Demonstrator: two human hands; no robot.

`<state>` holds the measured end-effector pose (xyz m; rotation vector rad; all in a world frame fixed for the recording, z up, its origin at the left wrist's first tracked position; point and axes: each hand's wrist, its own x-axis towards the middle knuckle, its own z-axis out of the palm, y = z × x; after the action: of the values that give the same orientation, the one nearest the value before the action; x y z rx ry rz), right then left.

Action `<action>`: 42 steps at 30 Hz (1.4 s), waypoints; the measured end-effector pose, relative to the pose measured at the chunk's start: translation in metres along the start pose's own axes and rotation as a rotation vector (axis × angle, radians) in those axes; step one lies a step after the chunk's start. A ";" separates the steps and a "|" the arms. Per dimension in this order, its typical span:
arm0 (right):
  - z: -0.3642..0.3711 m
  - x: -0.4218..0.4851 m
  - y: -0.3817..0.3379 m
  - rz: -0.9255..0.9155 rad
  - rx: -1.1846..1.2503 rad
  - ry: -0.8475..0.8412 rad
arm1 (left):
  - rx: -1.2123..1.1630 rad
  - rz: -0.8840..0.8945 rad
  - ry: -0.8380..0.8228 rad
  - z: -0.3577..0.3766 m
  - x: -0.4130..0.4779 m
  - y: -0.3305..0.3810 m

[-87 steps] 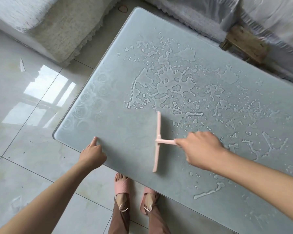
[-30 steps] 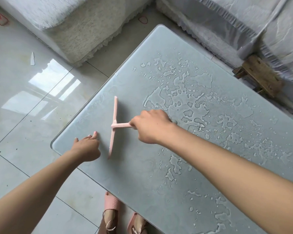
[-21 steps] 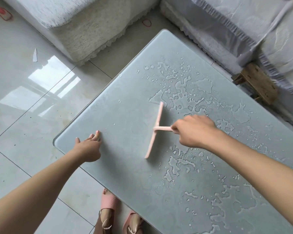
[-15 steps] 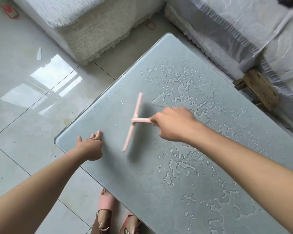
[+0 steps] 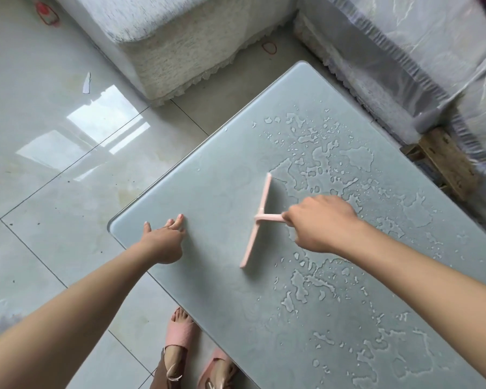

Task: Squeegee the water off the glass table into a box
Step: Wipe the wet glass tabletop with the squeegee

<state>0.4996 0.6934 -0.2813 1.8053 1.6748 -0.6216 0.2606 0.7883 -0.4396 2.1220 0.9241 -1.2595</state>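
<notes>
Now our right hand [image 5: 320, 223] grips the squeegee [image 5: 257, 220], blade mid table [image 5: 222, 192] at the water [image 5: 334, 161] margin. Our left hand [image 5: 163, 242] rests near the table corner, fingers straight. No box shows at the table edge, so swept water may reach the floor [image 5: 68, 220].

One glass table [image 5: 222, 192], one pink squeegee [image 5: 260, 220], two hands [image 5: 163, 242] [image 5: 320, 226], two pink sandals [image 5: 180, 332] [image 5: 216, 363], one wooden stool [image 5: 446, 161].

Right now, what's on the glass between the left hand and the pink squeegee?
Nothing. In the head view, only bare table separates the left hand from the squeegee; puddles lie past its blade.
</notes>
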 end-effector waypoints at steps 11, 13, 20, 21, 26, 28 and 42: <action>-0.039 0.050 -0.108 -0.262 0.082 0.189 | -0.271 -0.102 0.612 0.013 -0.020 -0.035; -0.040 0.055 -0.111 -0.221 0.121 0.158 | -0.265 -0.161 0.562 0.016 -0.024 -0.050; -0.041 0.027 -0.069 0.001 -0.006 -0.029 | -0.278 -0.269 0.426 0.027 -0.032 -0.081; -0.047 0.025 -0.067 0.014 -0.018 -0.040 | -0.288 -0.279 0.410 0.028 -0.032 -0.082; -0.075 0.032 -0.105 -0.144 0.001 0.142 | -0.371 -0.292 0.394 0.032 -0.029 -0.090; -0.075 0.040 -0.137 -0.245 0.009 0.170 | -0.449 -0.274 0.395 0.034 -0.028 -0.095; -0.043 0.009 -0.123 -0.003 -0.176 -0.145 | -0.730 -0.139 0.390 0.045 -0.018 -0.129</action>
<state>0.3758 0.7335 -0.2704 1.5961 1.5833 -0.5730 0.1314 0.8341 -0.4534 1.7320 1.4460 -0.4321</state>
